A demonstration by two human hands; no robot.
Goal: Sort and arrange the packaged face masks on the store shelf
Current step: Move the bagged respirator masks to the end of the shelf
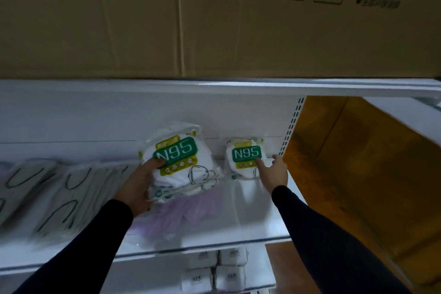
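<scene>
On the shelf [250, 200], left hand [137, 184] grips an N95 pack [177, 160].

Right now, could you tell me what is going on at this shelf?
A person is sorting packaged masks on a white shelf. The left hand grips a large N95 pack, holding it above a pale purple pack lying on the shelf. The right hand reaches with straight fingers to a smaller N95 pack standing against the back panel, fingertips touching it. Packs of masks with dark ear loops lie further left.
</scene>
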